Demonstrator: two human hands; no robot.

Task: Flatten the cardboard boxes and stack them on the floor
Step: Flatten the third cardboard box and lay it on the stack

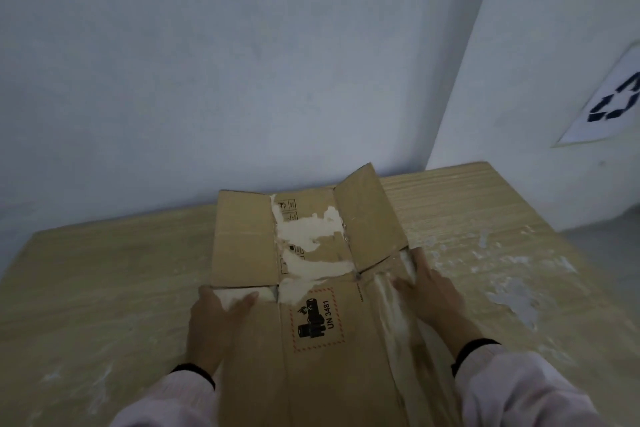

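A brown cardboard box lies on a light wooden table in front of me, with a battery warning label reading UN 3481 and torn white patches. Its far flaps stand open, the right one tilted up. My left hand rests on the box's left side with the thumb on top, near the flap fold. My right hand presses flat on the box's right side, fingers spread along the torn edge. Pink sleeves with dark cuffs cover both wrists.
The table stands in a corner against pale walls. A white sheet with a recycling symbol hangs on the right wall. White scuffs and paper scraps mark the tabletop at the right.
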